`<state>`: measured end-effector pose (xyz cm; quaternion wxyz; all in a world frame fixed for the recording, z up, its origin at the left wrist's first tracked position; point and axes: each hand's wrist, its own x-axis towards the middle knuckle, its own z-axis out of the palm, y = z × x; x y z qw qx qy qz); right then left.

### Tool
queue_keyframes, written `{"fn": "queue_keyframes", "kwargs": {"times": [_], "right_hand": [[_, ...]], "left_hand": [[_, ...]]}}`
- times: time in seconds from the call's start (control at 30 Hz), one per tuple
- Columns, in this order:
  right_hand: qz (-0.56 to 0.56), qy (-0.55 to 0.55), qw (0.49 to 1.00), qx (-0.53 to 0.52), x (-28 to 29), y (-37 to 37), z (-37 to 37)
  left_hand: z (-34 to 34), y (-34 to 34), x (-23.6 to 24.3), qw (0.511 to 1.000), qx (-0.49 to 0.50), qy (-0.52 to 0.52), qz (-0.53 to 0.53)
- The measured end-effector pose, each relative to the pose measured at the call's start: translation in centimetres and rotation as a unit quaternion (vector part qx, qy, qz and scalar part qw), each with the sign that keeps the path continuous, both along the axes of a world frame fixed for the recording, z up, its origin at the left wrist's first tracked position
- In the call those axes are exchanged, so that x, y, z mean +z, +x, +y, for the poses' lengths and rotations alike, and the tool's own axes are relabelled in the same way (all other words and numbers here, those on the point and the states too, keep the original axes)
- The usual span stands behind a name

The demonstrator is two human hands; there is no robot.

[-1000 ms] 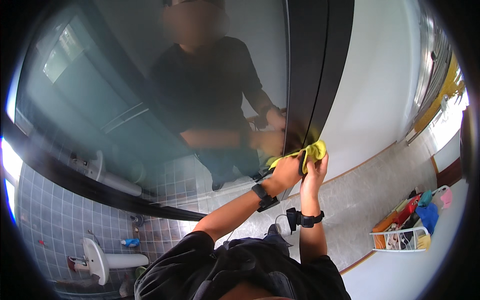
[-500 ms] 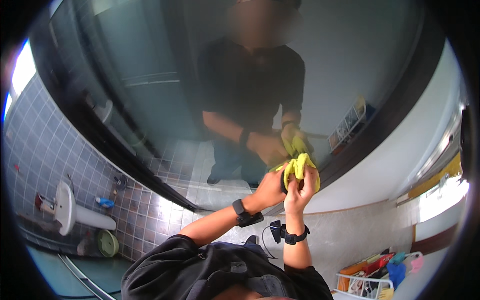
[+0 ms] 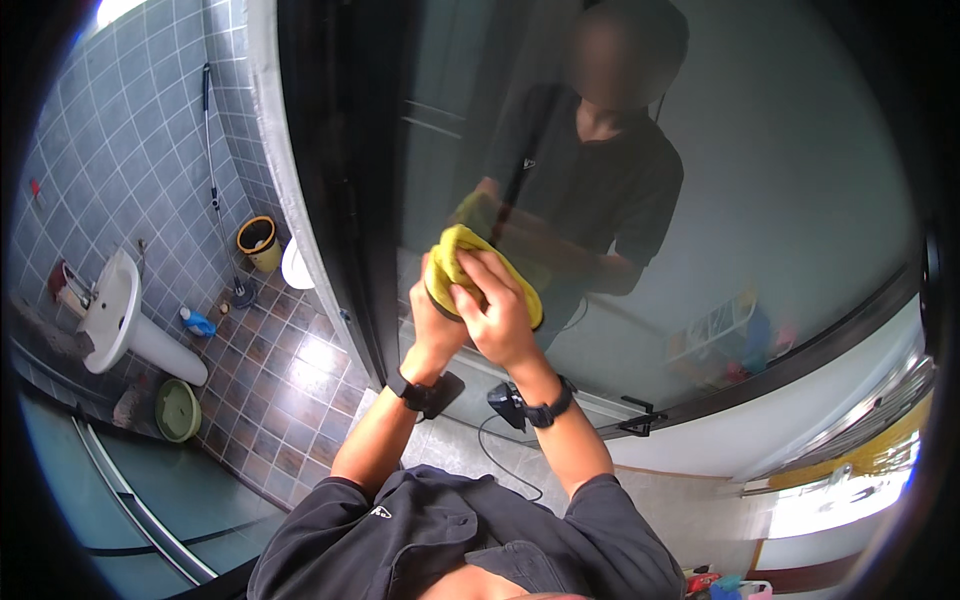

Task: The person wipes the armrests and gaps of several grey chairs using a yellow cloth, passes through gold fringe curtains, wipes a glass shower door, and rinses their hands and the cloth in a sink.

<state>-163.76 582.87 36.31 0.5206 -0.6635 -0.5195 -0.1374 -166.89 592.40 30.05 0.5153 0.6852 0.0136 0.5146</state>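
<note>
Both of my hands hold a folded yellow cloth with a dark edge (image 3: 457, 243) up against a dark, reflective glass panel (image 3: 770, 190), near its left frame (image 3: 363, 180). My right hand (image 3: 496, 315) is in front, fingers bent over the cloth. My left hand (image 3: 434, 325) grips it from the left side, its fingers mostly hidden. Each wrist wears a black strap with a small device, and a cable hangs by the right one. A person in dark clothing holding a cloth is reflected in the glass.
Left is a tiled bathroom with a pedestal sink (image 3: 115, 305), green basin (image 3: 177, 410), blue bottle (image 3: 197, 322), yellow bucket (image 3: 262, 243) and long-handled tool (image 3: 212, 150). A black handle (image 3: 640, 412) is low on the panel. Colourful items (image 3: 725, 585) show at bottom right.
My hands and the cloth have moved left across the glass, away from the dark frame at its right. The view has turned, showing more of the bathroom.
</note>
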Motion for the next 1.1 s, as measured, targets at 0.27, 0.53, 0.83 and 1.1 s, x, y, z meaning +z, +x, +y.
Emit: {"fn": "queue_keyframes", "kwargs": {"times": [0.27, 0.53, 0.83, 1.1], "right_hand": [[-0.049, -0.066, 0.995, 0.062, -5.6, -0.5, 9.5], [0.033, -0.190, 0.979, 0.066, -11.6, -0.8, 9.8], [-0.129, -0.008, 0.989, -0.065, -1.7, -1.9, 12.3], [-0.108, -0.141, 0.984, 0.001, -14.3, -0.8, 11.8]], "left_hand": [[6.4, -0.9, -6.7, 0.981, -0.012, -0.189, -0.041], [6.2, -1.5, -12.8, 0.970, -0.011, -0.243, 0.010], [8.0, -2.2, -2.4, 0.992, 0.112, -0.053, -0.020], [6.2, -3.3, -15.6, 0.954, 0.051, -0.244, 0.166]]}}
